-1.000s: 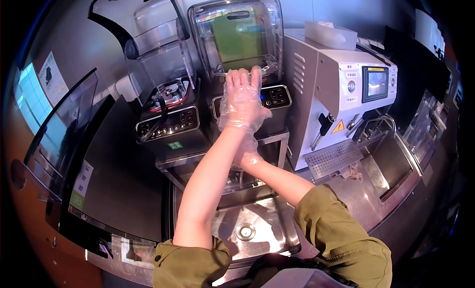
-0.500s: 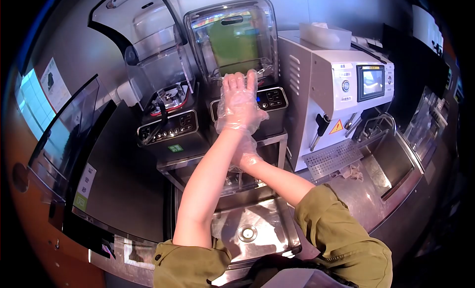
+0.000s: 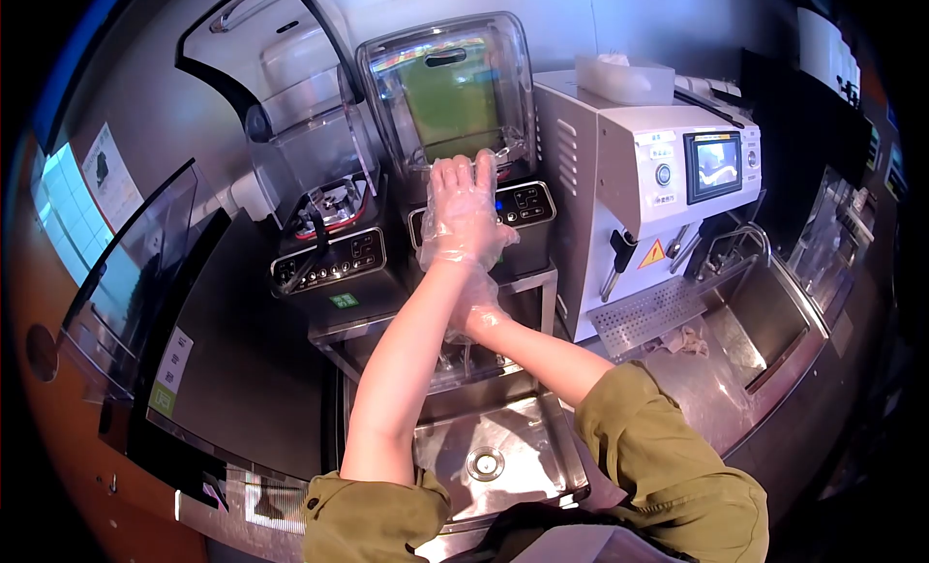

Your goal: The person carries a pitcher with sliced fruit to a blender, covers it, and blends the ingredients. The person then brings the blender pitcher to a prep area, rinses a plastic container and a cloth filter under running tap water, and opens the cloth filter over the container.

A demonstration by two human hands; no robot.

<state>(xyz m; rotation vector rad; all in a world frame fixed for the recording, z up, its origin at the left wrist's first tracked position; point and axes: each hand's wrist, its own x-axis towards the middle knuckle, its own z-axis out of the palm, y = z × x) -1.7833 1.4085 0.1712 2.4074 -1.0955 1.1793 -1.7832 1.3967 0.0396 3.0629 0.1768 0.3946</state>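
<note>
My left hand (image 3: 463, 210), in a loose clear plastic glove, is stretched out flat with its back toward me. It is in front of the blender (image 3: 527, 203) on the right, covering part of that machine's control panel. Its fingertips overlap the lower edge of the blender's clear cover (image 3: 447, 58); whether they touch it I cannot tell. Green contents (image 3: 445, 98) show through the cover. My right hand (image 3: 476, 306), also gloved, is below and partly behind my left wrist. Its fingers are hidden, so anything in them cannot be seen.
A second blender (image 3: 334, 258) with its cover raised stands on the left. To the right are a white machine (image 3: 629, 166) with a screen, a perforated drip tray (image 3: 644, 306) and a small sink (image 3: 750, 321). A steel basin (image 3: 503, 432) with a drain lies below my arms.
The camera view has tilted slightly, so the blenders and hands appear a little lower. Both hands keep nearly the same pose.
</note>
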